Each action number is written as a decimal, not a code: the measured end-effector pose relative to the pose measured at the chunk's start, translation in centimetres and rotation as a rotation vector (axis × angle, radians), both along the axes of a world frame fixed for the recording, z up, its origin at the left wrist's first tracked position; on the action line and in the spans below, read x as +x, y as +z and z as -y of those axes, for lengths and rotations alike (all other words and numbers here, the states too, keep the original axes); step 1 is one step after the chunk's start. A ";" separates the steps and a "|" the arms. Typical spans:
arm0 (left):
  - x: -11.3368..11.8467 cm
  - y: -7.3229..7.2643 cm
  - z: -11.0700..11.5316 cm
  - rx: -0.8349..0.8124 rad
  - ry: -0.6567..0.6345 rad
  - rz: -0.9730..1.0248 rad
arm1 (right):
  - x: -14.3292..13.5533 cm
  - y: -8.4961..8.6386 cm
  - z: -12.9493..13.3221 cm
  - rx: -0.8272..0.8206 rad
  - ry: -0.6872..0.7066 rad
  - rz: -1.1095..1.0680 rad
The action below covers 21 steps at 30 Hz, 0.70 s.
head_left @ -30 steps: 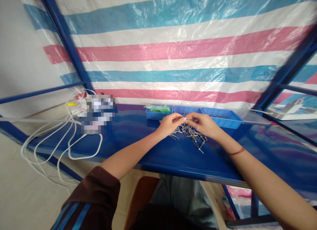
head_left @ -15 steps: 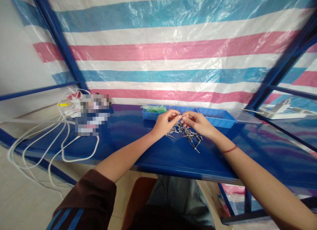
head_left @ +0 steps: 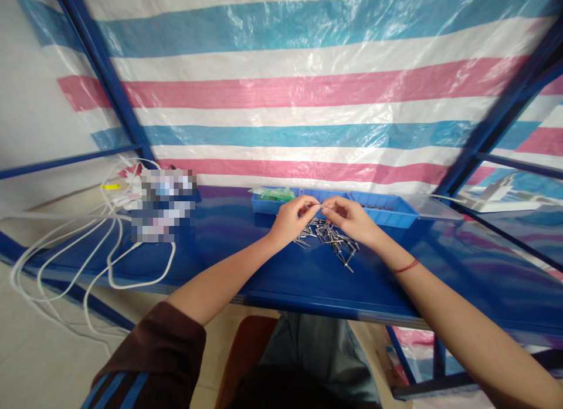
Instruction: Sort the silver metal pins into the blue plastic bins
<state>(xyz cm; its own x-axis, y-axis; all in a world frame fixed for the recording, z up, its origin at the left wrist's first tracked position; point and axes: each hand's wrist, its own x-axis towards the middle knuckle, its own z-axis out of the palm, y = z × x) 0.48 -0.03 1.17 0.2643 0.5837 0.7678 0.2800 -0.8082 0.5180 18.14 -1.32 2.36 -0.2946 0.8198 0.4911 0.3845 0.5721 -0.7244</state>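
Note:
My left hand (head_left: 291,217) and my right hand (head_left: 349,217) meet fingertip to fingertip above the blue tabletop. Between them is a small thin metal piece (head_left: 322,206), which looks like a blind rivet; both hands pinch it, and the fingers hide most of it. Right below lies a loose pile of similar rivets (head_left: 336,240), silvery and slender, pointing every way. Behind my hands stands a long blue divided tray (head_left: 398,219). Green plastic packets (head_left: 276,193) fill its left compartment, and small dark pieces lie in the right one.
A clear plastic lid (head_left: 437,208) lies right of the tray. White cables (head_left: 116,262) loop over the left end of the blue table (head_left: 264,280), near blurred-out items (head_left: 165,206). Blue metal posts and a striped plastic sheet (head_left: 285,92) enclose the back.
My right fingers have shifted slightly, and more of the thin metal piece shows between the fingertips. The pile and tray look unchanged.

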 end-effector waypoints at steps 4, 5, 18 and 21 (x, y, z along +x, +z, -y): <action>-0.1 -0.2 -0.3 -0.024 0.020 -0.053 | 0.1 0.5 0.6 0.241 -0.153 0.179; -0.2 -0.3 -0.4 -0.036 0.023 -0.077 | 0.2 0.7 0.8 0.285 -0.163 0.233; -0.8 -0.9 -0.1 -0.077 0.202 -0.741 | 8.6 1.4 -2.1 0.258 -0.874 0.462; -0.8 -1.1 -0.1 -0.091 0.177 -0.806 | 10.1 0.8 -2.6 0.197 -0.992 0.567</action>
